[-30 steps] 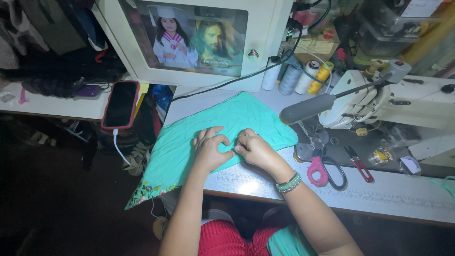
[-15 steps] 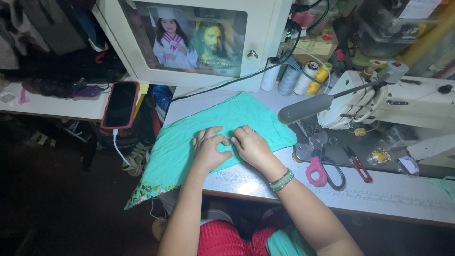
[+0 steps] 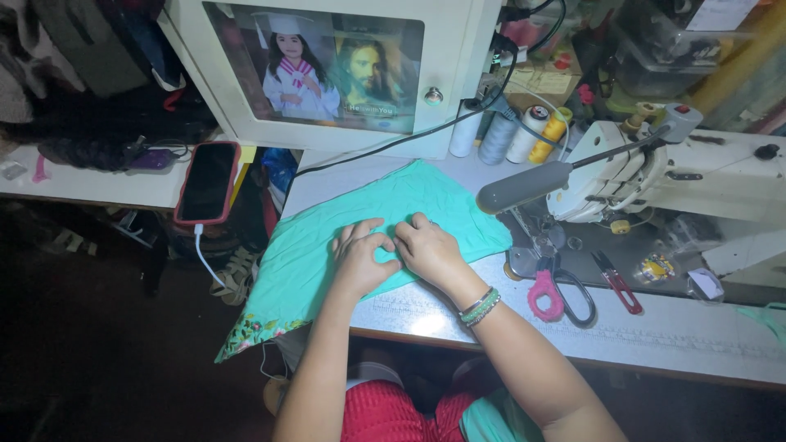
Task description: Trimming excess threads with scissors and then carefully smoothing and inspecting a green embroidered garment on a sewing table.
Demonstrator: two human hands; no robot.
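A piece of turquoise fabric [image 3: 409,205] with a floral border lies across the left end of the sewing table [image 3: 655,336] and hangs off its left edge. My left hand [image 3: 359,258] rests on the cloth with fingers curled, pinching a fold. My right hand [image 3: 430,250] lies right beside it, fingers pressing the same fold; the two hands touch. A beaded bracelet sits on my right wrist. The white sewing machine [image 3: 696,176] stands to the right, with its needle area near the cloth's right edge.
Pink-handled scissors [image 3: 557,295] and small red snips [image 3: 616,282] lie right of my hands. Thread cones [image 3: 512,131] stand at the back beside a white cabinet [image 3: 327,74] with pictures. A phone in a red case [image 3: 206,182] lies on a side shelf, cable attached.
Both hands have shifted slightly along the fold on the cloth, the right hand moving a little to the left toward the left hand. The fabric stays in place.
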